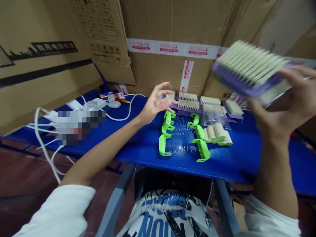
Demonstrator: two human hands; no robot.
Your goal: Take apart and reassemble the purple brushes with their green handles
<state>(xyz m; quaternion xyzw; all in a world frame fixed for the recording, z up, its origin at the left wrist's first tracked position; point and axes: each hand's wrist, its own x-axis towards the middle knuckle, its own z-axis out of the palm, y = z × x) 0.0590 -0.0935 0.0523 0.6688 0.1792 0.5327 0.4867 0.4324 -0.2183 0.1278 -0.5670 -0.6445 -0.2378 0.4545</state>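
Note:
My right hand is raised at the upper right, its fingers gripping a purple-based brush block with rows of cream bristles. Something clear and shiny, like plastic, shows under that block. My left hand is open, fingers spread, over the back of the table beside a row of similar brush blocks. Whether its fingertips touch them I cannot tell. In front of the row stand several bright green plastic brackets, in two facing columns. Small metal pieces lie lined up between the columns.
Cream rollers with green ends are stacked right of the brackets, near a clear plastic bag. White cables and a white mouse lie on the left of the blue table. Cardboard walls rise behind.

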